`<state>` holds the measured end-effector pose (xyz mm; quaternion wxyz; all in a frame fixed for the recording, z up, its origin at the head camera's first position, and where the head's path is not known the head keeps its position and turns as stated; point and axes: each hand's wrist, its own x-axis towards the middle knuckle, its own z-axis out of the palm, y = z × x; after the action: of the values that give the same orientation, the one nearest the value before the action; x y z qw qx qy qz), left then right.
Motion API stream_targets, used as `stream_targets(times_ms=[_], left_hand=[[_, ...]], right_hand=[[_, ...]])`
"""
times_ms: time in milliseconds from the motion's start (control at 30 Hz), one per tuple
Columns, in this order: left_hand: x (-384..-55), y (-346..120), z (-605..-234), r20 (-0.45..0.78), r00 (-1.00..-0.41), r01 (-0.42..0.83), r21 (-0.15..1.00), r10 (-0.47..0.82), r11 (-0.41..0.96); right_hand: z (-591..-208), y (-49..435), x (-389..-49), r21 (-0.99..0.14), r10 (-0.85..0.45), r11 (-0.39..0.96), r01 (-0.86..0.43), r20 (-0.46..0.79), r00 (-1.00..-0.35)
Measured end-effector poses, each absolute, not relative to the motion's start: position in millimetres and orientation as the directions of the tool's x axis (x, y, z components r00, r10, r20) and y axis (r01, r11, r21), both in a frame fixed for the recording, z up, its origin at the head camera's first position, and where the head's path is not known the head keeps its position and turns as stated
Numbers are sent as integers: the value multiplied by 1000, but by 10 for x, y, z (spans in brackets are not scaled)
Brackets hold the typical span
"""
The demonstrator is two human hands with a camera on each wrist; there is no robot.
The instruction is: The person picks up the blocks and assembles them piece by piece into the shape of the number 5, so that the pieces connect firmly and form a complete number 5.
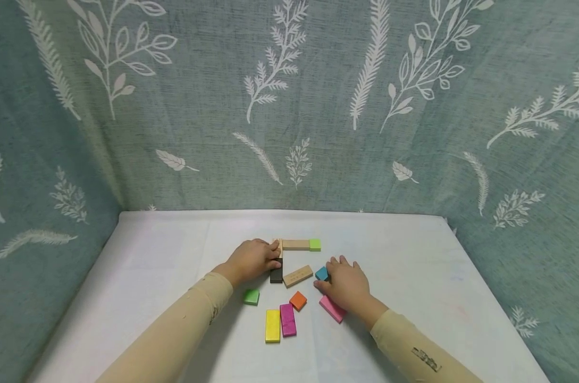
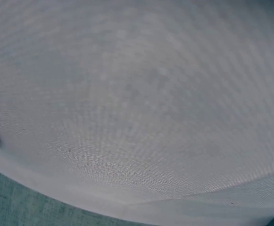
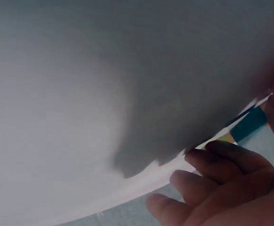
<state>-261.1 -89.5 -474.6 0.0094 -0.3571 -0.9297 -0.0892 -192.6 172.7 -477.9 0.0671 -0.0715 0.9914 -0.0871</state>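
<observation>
Across the upper frame a grey-green fabric curtain with white leaf prints is hung, and below it a white cloth-covered table is spread. Just left of centre, the tips of the left hand are set at a pale wooden strip and the upper end of a black oblong block; whether either is pinched cannot be told. Right of centre, the right hand is held loosely spread, with no grasp seen. The black block could be knocked askew if it were pressed unevenly by the left thumb, and a pink oblong block, partly covered by the right hand, could be shoved by its heel

The black block's long axis is pointed up and down the frame, roughly in line with the strip; from the strip's side a pale wooden oblong block is laid rightwards. Below that, a second wooden block is slanted up to the right; the pink one is slanted down to the right. At lower centre, yellow and magenta oblong blocks are stood nearly lengthwise

Smallest, a blue block is framed by the right thumb and forefinger, and lime, orange and green squarish blocks are scattered around the centre
</observation>
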Motion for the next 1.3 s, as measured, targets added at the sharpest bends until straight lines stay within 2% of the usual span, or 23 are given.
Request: stream_targets(times_ms=[100, 267, 367, 567, 733, 900, 1067, 1300], left_hand=[[-2611, -888, -4748, 81, -744, 667, 164, 664, 727], [-2597, -886, -4729, 71, -745, 664, 173, 663, 728], [-2586, -887, -4707, 60, -752, 655, 176, 657, 734], [-2577, -873, -4689, 53, -755, 651, 176, 654, 738], [-2572, -863, -4695, 52, -758, 649, 171, 651, 742], [-2574, -869, -4714, 64, -754, 654, 166, 654, 738], [-2570, -885, -4715, 64, -757, 649, 185, 650, 738], [-2589, -872, -4713, 50, -752, 654, 180, 657, 735]], right_hand=[[-4800, 1711, -1917, -177, -148, 976, -124, -132, -980], [-4776, 1727, -1848, -333, -106, 942, -48, -157, -982], [-4758, 1737, -1804, -367, -111, 929, -52, -142, -984], [-4736, 1736, -1781, -306, -143, 946, -110, -86, -986], [-4739, 1700, -1775, -202, -140, 972, -123, -76, -987], [-4756, 1649, -1783, -154, -138, 980, -127, -60, -989], [-4767, 1636, -1776, -160, -137, 979, -127, -54, -989], [-4650, 1783, -1694, -257, -93, 963, -76, -54, -994]])
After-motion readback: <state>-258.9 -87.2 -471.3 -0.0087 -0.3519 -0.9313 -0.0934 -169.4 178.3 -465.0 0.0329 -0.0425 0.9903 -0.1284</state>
